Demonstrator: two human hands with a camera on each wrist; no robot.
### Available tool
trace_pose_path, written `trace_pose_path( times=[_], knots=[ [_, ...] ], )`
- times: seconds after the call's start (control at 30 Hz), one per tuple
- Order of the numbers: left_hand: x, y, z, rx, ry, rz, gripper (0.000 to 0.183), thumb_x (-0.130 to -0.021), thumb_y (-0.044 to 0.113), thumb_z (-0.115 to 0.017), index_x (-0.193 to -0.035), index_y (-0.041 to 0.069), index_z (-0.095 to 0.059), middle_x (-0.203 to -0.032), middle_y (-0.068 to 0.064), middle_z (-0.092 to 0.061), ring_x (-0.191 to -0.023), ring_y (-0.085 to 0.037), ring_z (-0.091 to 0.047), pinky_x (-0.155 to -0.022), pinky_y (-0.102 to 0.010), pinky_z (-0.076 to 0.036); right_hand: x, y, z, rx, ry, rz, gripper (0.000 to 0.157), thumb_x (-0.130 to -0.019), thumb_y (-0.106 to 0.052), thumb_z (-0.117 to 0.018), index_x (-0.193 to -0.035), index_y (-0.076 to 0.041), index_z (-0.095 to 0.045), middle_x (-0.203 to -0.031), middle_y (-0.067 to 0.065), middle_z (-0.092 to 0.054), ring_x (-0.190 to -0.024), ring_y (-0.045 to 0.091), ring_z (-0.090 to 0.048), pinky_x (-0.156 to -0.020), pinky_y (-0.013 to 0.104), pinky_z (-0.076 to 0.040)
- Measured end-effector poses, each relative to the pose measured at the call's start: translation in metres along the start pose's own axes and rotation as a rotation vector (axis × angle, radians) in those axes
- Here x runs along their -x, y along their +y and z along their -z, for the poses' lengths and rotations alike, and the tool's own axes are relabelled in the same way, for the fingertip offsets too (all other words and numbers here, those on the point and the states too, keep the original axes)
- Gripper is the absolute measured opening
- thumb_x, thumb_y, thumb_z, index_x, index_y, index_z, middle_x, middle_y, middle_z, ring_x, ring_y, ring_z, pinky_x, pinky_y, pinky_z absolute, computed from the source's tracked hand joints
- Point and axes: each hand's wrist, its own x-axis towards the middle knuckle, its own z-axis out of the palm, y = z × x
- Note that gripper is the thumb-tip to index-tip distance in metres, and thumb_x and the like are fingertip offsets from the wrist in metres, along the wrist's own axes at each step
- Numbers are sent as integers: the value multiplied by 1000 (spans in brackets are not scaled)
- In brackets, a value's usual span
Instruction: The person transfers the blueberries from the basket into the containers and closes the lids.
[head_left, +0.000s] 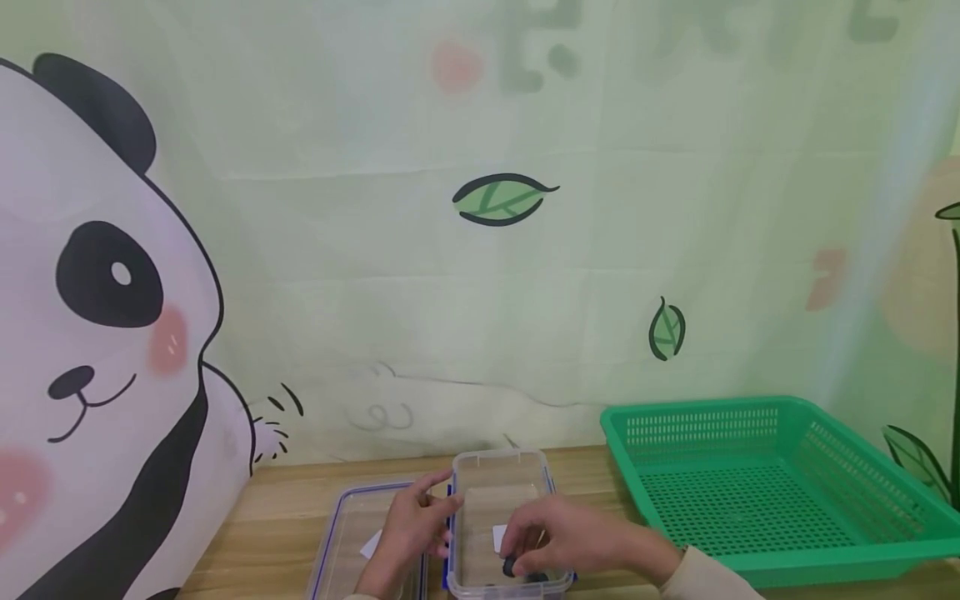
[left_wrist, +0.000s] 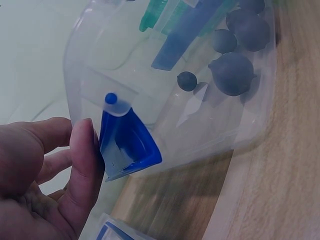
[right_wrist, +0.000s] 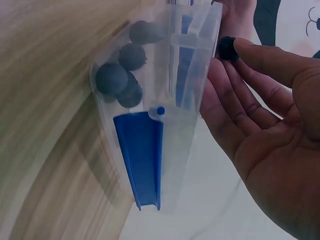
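Note:
A clear plastic box with blue side latches stands on the table, its top uncovered. My left hand holds its left side, thumb over the rim and fingers outside near a latch. Above the opening, my right hand pinches a small dark round ball between thumb and fingertips. Several similar dark balls of differing sizes lie on the bottom of the box, seen through its wall. A small white piece shows in the box in the head view.
Left of the box lies a clear plastic piece with a blue edge strip, partly under my left forearm. A green slotted basket stands at the right. Behind the wooden table hangs a printed panda backdrop.

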Motion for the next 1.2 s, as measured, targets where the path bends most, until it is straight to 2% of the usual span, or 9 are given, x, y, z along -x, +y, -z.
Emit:
trace_pose_path(
  times=[0.3, 0.5, 0.7, 0.9, 1.07, 1.2],
  knots=[
    [0, 1, -1, -4, 7, 3, 59, -97, 10, -76, -151, -1, -55, -94, -16, -69, -52, -12, -58, -44, -26, -59, -3, -1, -5, 12, -10, 2, 11, -98, -4, -74, -109, -2, -75, -95, -11, -72, -87, 1, -67, -85, 19, -59],
    [0, 0, 0, 15, -6, 1, 60, -98, 11, -77, -152, -1, -54, -97, -18, -69, -53, -12, -59, -46, -26, -60, -1, -4, 4, 35, 4, 9, 12, -98, -4, -74, -110, -4, -75, -99, -9, -72, -90, 2, -66, -85, 21, -59],
    [0, -1, 0, 15, -10, -6, 60, -98, 11, -76, -152, -1, -53, -98, -18, -69, -54, -12, -59, -46, -26, -60, 11, -20, 29, 87, 69, -34, 9, -100, -10, -75, -109, -13, -75, -103, -5, -73, -95, 7, -68, -85, 24, -60],
    [-1, 0, 0, 3, 2, 2, 60, -98, 11, -77, -152, 0, -54, -97, -17, -69, -54, -12, -59, -46, -27, -60, 29, -31, 65, 209, 177, -31, 10, -101, -17, -75, -111, -15, -77, -107, -3, -75, -97, 12, -70, -83, 28, -62],
    [-1, -1, 0, 7, -10, -8, 59, -98, 12, -76, -152, -1, -54, -92, -14, -67, -52, -12, -59, -45, -26, -59, 46, -25, 96, 271, 264, -67, 13, -102, -21, -75, -114, -16, -78, -109, -4, -74, -100, 14, -69, -87, 31, -60],
    [-1, -1, 1, 10, -23, -5, 59, -99, 13, -76, -153, 0, -53, -91, -14, -65, -52, -12, -59, -44, -25, -59, 62, -10, 118, 255, 304, -85, 15, -103, -22, -74, -115, -15, -78, -112, -2, -75, -107, 21, -69, -88, 34, -61]
  ],
)
